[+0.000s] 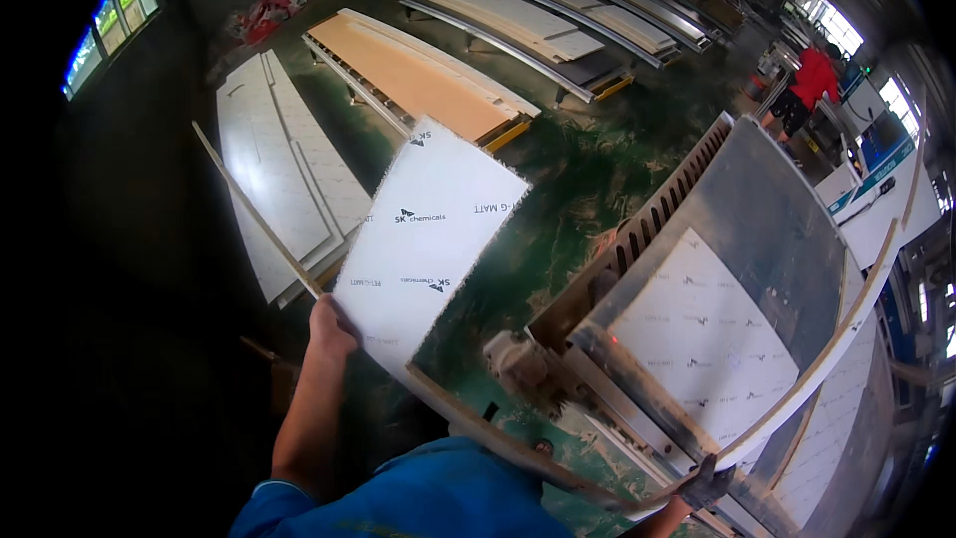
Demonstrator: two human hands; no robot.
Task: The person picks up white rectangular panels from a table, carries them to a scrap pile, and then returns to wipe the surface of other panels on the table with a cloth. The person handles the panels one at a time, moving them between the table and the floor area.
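Observation:
My left hand point(330, 327) is closed at the lower left edge of a white printed panel point(438, 229) with rough edges, tilted in front of me. A thin pale strip point(261, 214) also runs to this hand and sticks out up and left. At the lower right, my right hand point(705, 486), partly dark as if gloved, is closed on a long narrow strip point(812, 379) with a white face. This strip curves up the right side of the view. A brownish length point(508, 446) crosses before my body between the hands; whether all these lengths are one piece, I cannot tell.
A machine table point(767, 209) with a slotted side stands at right, bearing a white sheet point(697, 339). White panels point(284, 159) lie stacked at left. An orange-brown board point(418, 70) and further stacks rest on racks behind. A person in red point(815, 80) stands far right.

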